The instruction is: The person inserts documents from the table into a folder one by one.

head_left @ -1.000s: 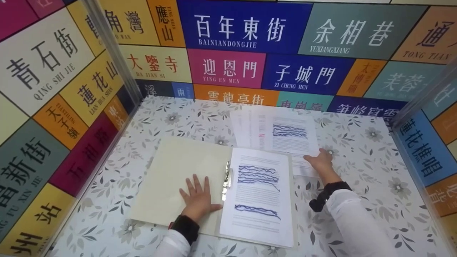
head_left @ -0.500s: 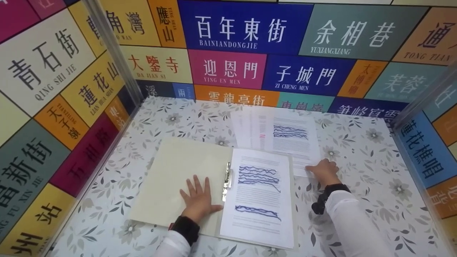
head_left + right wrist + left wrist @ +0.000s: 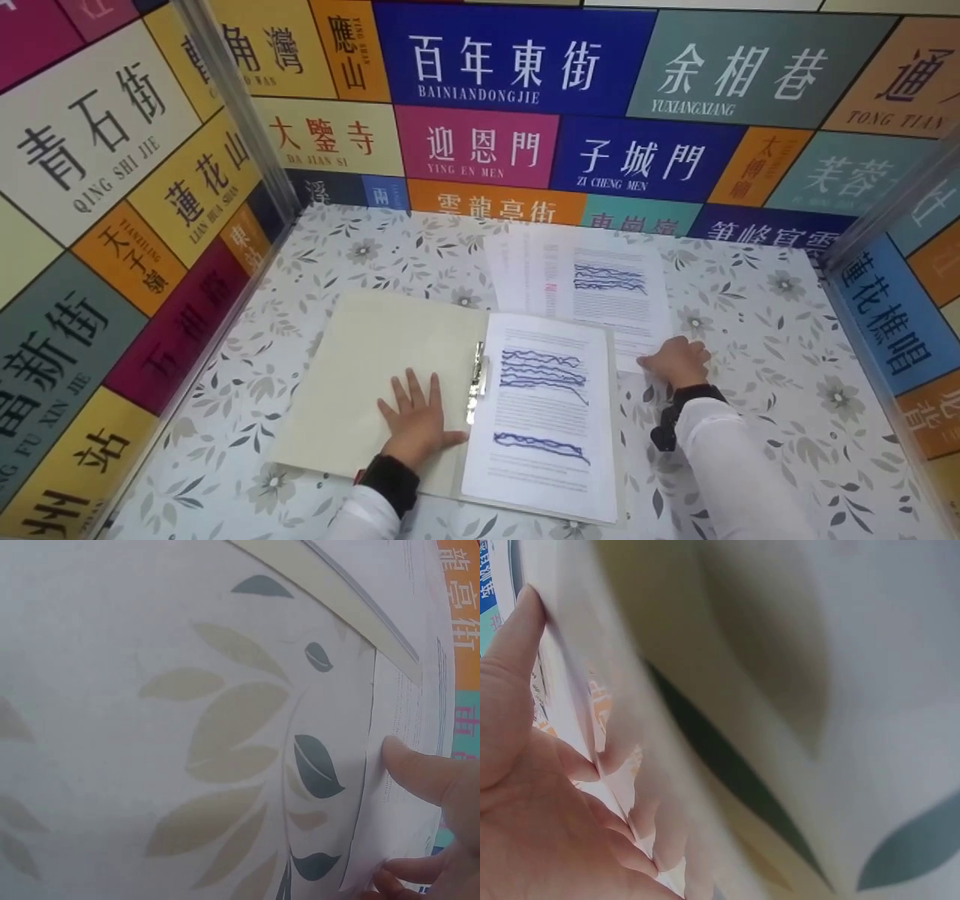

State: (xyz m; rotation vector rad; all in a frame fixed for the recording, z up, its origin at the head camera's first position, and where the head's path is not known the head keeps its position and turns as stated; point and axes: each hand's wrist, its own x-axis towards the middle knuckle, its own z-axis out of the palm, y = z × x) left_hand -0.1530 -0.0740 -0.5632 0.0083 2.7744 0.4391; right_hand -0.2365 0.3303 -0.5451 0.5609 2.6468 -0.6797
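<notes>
An open cream folder point(image 3: 375, 360) lies on the table, its metal clip point(image 3: 475, 382) at the spine. On its right side rests a printed sheet point(image 3: 540, 450) with blue scribbled lines. My left hand point(image 3: 416, 427) is spread flat on the bare left cover, fingers apart; the left wrist view shows its palm point(image 3: 547, 825) at the cover's surface. Behind the folder lie fanned loose sheets point(image 3: 611, 322). My right hand point(image 3: 679, 362) is at their near right corner, thumb on the paper and the other fingers curled at its edge. In the right wrist view the thumb point(image 3: 420, 769) touches the sheet.
The tabletop point(image 3: 765, 337) has a grey leaf and flower print. Coloured panels with Chinese lettering form a back wall point(image 3: 517, 60), a left wall point(image 3: 112, 217) and a right wall point(image 3: 885, 315) around it. Dark wrist straps point(image 3: 686, 412) sit below white sleeves.
My right hand has come slightly nearer to me along the loose sheets' edge, and its fingers have curled in at the corner. The left hand and folder stay in place.
</notes>
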